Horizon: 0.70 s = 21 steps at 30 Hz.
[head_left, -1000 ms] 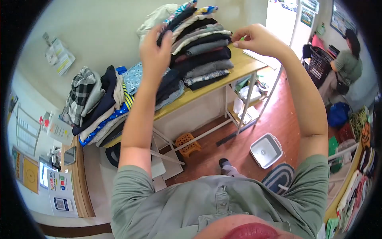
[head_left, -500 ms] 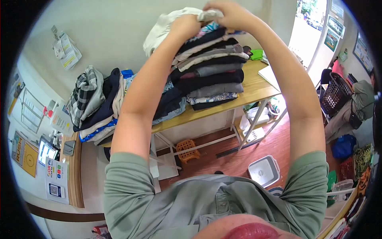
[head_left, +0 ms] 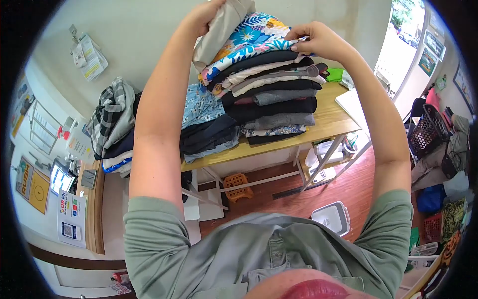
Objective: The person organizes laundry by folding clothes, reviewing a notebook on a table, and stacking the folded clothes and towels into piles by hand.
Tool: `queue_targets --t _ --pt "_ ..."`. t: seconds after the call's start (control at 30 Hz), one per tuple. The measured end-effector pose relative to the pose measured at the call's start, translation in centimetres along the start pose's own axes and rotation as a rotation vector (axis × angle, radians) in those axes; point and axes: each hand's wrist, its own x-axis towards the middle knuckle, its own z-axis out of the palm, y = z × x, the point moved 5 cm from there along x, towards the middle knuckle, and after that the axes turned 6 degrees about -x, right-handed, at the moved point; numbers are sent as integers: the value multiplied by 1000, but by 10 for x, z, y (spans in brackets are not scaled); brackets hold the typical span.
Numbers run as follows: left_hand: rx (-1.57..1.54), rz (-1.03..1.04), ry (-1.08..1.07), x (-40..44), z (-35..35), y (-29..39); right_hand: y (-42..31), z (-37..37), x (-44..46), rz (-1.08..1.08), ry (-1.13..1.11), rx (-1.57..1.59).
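Note:
My left hand (head_left: 203, 16) is at the top of the view, closed on a pale beige garment (head_left: 217, 37) that hangs over the left end of the tall clothes stack (head_left: 271, 107). Uppermost on that stack lies a bright floral garment (head_left: 259, 36) with blue, orange and white print. Its right edge is pinched between the thumb and fingers of my right hand (head_left: 318, 42). Below are folded dark, grey and cream clothes. Left of the stack, partly behind my left forearm, is a light blue patterned cloth (head_left: 201, 105) above folded jeans (head_left: 211, 142).
A second pile with a checked shirt (head_left: 107, 117) stands at the left. The wooden table (head_left: 338, 107) bears the stack; a bright green item (head_left: 335, 74) lies behind it. Below are an orange stool (head_left: 238, 188) and a grey basin (head_left: 331, 219). A person (head_left: 440, 154) is at the far right.
My left hand has lifted the beige garment up and to the left, uncovering the floral one. My right hand has come down and right, from the pale garment to the floral edge.

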Motion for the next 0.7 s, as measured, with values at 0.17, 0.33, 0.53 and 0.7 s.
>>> queue_targets --t 0.17,0.33,0.53,0.7 --pt "643 215 -143 -40 65 7 34 -8 43 -71 -190 141" --pt "780 294 -207 -43 86 18 -9 -22 51 131 69 -123" --pt "210 14 -335 20 38 -3 -40 -48 13 -44 507 -89" --pt "-55 -107 -431 16 40 -1 -27 0 -4 -397 153 -280"
